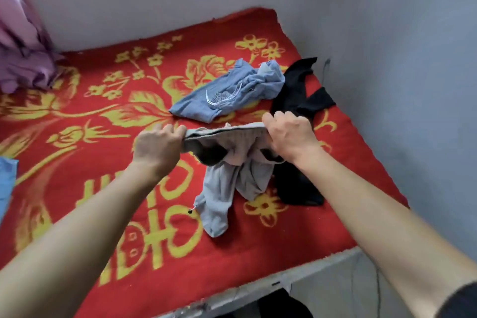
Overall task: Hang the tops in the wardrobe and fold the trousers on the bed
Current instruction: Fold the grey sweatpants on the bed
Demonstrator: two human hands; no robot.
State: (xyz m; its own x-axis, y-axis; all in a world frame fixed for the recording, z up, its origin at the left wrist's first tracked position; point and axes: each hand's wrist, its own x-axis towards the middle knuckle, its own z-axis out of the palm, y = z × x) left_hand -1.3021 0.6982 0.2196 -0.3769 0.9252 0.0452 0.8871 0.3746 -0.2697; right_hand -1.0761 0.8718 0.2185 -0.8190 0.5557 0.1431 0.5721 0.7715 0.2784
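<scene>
Grey trousers (227,188) hang over the red bed (103,116), held up by the waistband. My left hand (157,144) grips the waistband's left end and my right hand (289,134) grips its right end, stretching it flat between them. The legs dangle crumpled, with the lower ends touching the blanket. Blue trousers (232,90) with a white drawstring lie bunched further back. A black garment (296,100) lies beside them along the right wall, partly hidden under the grey trousers.
Purple-pink cloth (23,59) is heaped at the bed's far left corner. A blue fabric piece (6,181) shows at the left edge. Grey walls (400,85) close the bed at back and right. The bed's grey front edge (296,273) runs below my arms.
</scene>
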